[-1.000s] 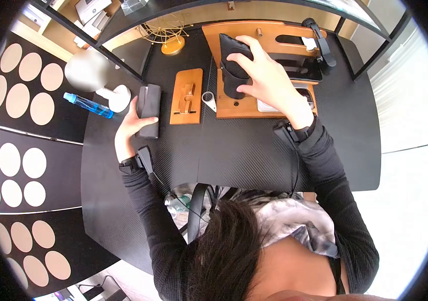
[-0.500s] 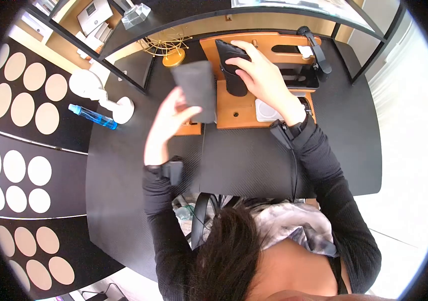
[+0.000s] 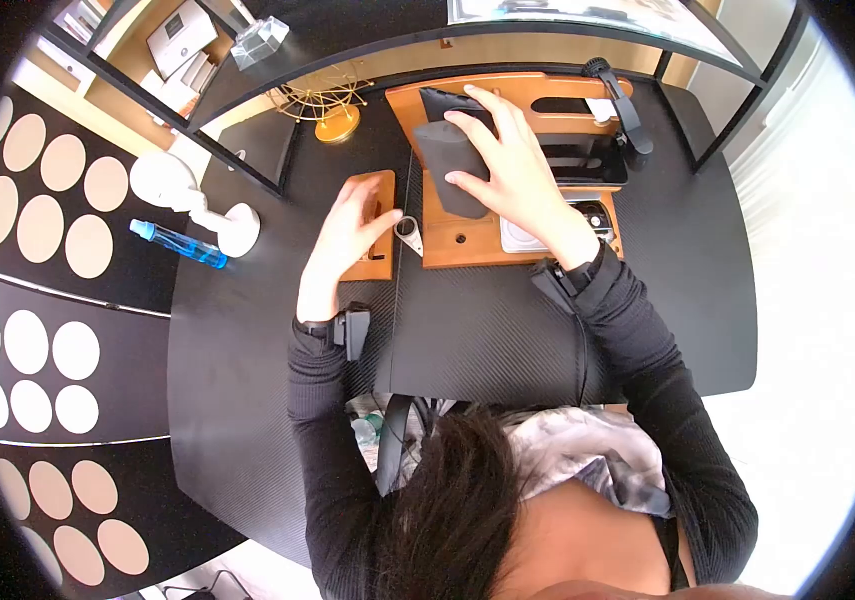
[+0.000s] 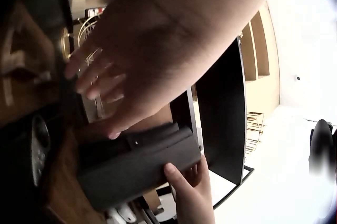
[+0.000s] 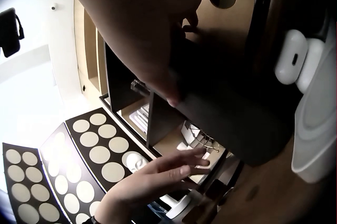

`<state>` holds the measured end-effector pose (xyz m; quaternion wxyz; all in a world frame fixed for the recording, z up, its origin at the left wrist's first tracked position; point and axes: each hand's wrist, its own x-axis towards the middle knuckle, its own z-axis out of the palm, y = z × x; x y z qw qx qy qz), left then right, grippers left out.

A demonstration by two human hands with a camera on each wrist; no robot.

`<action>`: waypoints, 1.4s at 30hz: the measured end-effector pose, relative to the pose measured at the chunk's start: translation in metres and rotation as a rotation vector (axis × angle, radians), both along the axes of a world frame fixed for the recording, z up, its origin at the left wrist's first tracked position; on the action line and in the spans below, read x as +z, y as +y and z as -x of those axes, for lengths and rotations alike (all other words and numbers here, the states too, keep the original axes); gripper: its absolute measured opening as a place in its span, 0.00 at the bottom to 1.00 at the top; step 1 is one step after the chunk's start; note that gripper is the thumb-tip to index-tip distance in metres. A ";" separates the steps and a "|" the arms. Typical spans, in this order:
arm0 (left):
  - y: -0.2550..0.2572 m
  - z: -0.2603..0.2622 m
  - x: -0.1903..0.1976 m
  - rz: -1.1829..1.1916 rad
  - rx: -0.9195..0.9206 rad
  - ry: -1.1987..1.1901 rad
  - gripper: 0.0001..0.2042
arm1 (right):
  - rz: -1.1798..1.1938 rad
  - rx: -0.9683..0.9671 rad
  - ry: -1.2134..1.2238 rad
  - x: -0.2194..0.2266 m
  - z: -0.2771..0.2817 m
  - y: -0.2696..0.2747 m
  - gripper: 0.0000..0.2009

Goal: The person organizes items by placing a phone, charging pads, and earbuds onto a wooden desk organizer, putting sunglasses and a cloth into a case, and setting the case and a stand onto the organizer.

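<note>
your right hand [image 3: 512, 170] presses flat on the case [image 3: 450, 165]; your left hand [image 3: 352, 232], fingers spread, rests beside it on the stand [image 3: 379, 265].

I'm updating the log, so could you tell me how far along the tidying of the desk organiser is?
Done: a dark grey case lies on the wooden organiser. In hand: the right hand presses it flat; the left hand hovers open over the small wooden stand. Left: the key fob lies loose.
</note>
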<state>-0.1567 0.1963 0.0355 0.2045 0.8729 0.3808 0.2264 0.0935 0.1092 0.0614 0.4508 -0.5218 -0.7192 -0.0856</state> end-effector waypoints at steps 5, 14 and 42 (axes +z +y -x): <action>-0.013 0.039 -0.012 -0.085 -0.020 0.136 0.32 | -0.034 -0.044 -0.032 -0.002 0.001 0.000 0.34; -0.008 0.064 0.016 0.285 -0.157 0.127 0.20 | -0.043 -0.021 -0.008 -0.005 0.001 0.002 0.33; -0.004 0.079 0.015 0.098 -0.061 0.121 0.15 | -0.264 0.045 -0.154 0.023 0.043 -0.033 0.16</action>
